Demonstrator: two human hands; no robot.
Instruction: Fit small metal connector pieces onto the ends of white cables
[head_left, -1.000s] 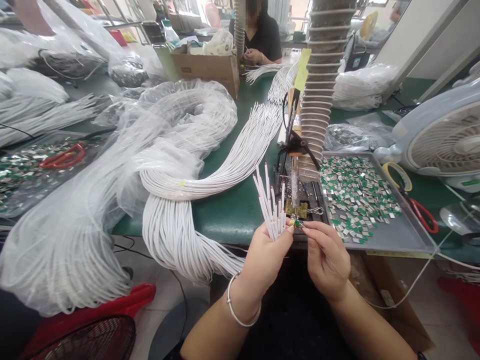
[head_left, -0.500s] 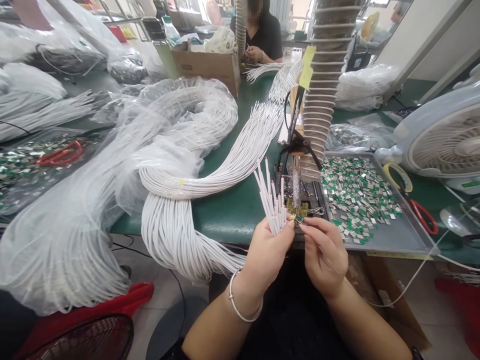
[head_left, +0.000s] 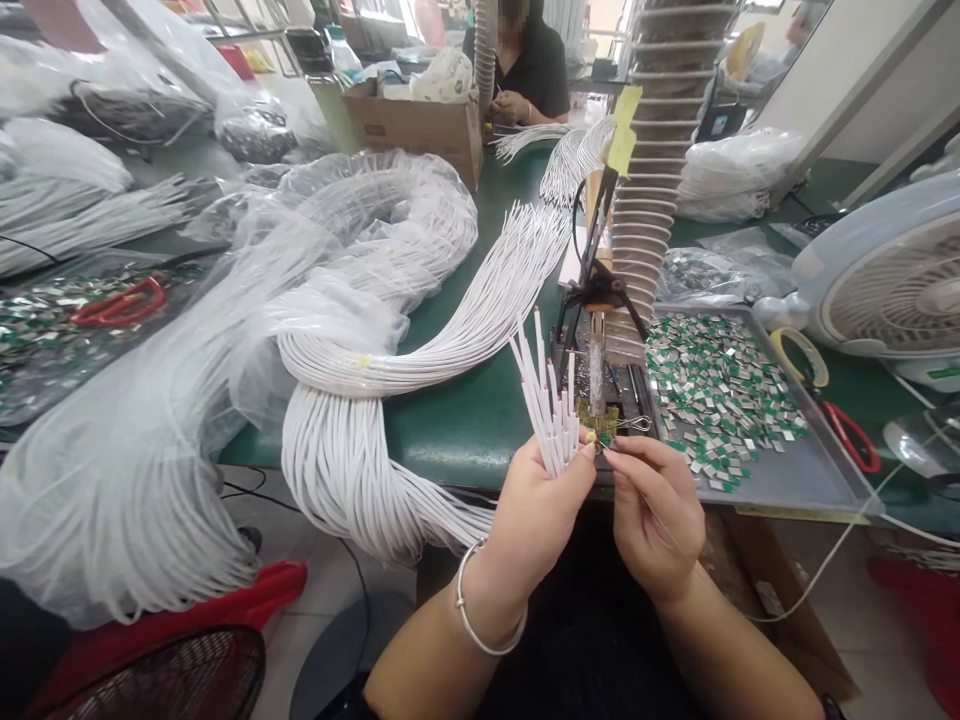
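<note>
My left hand (head_left: 544, 500) is closed around a bunch of short white cable ends (head_left: 551, 410), which fan upward with reddish tips. A small green-and-yellowish piece (head_left: 602, 440) shows at its thumb and fingertip; its details are too small to make out. Close beside it, my right hand (head_left: 660, 510) pinches a thin wire, probably solder, that trails across the palm. Just above both sets of fingertips, a soldering iron (head_left: 597, 370) hangs tip-down in a black clamp (head_left: 602, 290). What the left fingers cover inside the bunch is hidden.
A grey tray (head_left: 817, 470) of small green-and-metal connectors lies right, near scissors (head_left: 851, 437), a tape roll (head_left: 801, 358) and a fan (head_left: 892, 280). White cable bundles (head_left: 420, 365) cover the left bench. A ribbed duct (head_left: 664, 150) stands behind the iron. Another person (head_left: 525, 70) sits opposite.
Both hands have shifted very slightly right in the view, as has the bench scene. The grip on the cables and the wire stays the same.
</note>
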